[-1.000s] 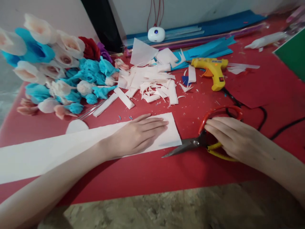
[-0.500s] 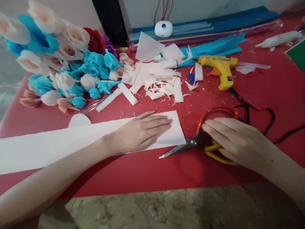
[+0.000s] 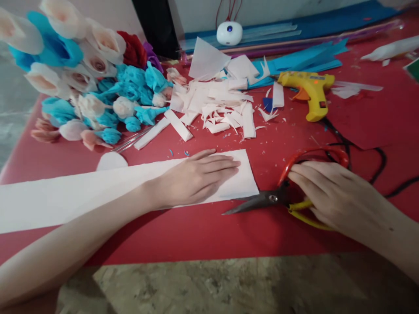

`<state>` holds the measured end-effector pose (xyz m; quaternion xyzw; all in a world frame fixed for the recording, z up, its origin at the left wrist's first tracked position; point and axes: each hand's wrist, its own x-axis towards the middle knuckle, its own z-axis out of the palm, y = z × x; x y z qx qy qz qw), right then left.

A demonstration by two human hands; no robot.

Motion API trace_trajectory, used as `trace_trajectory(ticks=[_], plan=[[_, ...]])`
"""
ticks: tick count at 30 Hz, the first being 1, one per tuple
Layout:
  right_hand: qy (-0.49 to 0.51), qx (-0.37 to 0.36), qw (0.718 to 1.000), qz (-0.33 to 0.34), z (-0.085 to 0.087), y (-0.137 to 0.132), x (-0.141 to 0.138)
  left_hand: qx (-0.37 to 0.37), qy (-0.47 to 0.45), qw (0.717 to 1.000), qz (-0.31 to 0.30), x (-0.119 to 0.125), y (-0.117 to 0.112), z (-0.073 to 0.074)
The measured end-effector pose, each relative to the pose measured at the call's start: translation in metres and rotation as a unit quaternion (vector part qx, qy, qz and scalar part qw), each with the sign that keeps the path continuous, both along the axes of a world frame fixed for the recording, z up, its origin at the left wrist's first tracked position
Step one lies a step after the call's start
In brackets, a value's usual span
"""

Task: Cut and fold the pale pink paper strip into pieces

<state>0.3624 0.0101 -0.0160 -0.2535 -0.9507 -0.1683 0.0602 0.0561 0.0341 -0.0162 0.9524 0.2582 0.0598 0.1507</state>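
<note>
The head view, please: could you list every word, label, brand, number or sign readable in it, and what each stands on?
No text can be read.
Yellow glue gun: marks along its body, too blurred to read.
White device: a dark mark, too small to make out.

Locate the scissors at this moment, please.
In the head view, the scissors are right of centre in the right hand, their blades at the near right corner of the white paper strip under the left hand.

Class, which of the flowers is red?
The red flower towards the back, left of the purple one; the others look white, blue, pinkish or purple.
</note>
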Motion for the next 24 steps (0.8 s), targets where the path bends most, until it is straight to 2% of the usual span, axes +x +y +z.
trace_trajectory(ticks=[17,24], plan=[[-0.033,-0.028,0.999,-0.016,0.013,0.0,-0.033,0.003,-0.025,1.0,0.0,-0.001,0.0,-0.002],[-0.027,-0.047,0.998,0.035,0.019,0.007,-0.035,0.017,-0.031,0.999,-0.004,-0.001,0.001,-0.003]])
